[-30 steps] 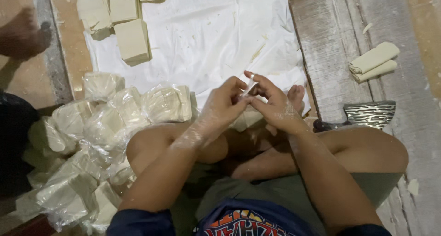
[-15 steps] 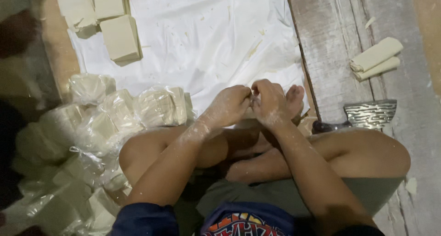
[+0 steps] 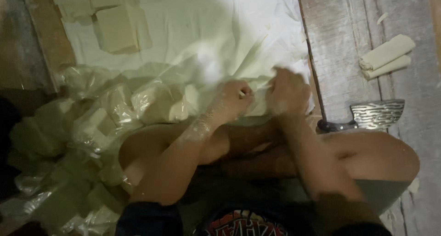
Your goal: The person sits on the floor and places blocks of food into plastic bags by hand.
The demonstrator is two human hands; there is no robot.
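Note:
I sit cross-legged on the floor with both hands in front of my knees, at the near edge of a white sheet [image 3: 193, 29]. My left hand [image 3: 233, 99] is curled into a fist and pinches a small pale bit of plastic at its fingertips. My right hand [image 3: 287, 91] is close beside it, fingers curled and blurred by motion. Between the hands lies a pale bagged block [image 3: 260, 98], mostly hidden. Several blocks in clear plastic bags [image 3: 156, 102] are heaped to my left.
Bare pale blocks [image 3: 117, 27] lie on the sheet at the far left. On the wooden planks to the right are two rolled pale pieces [image 3: 386, 56] and a cleaver with a patterned blade [image 3: 376, 114]. My knees [image 3: 381, 153] fill the foreground.
The hands, raised and touching a second ago, have dropped to the sheet's edge and drawn slightly apart. The view has shifted and dimmed.

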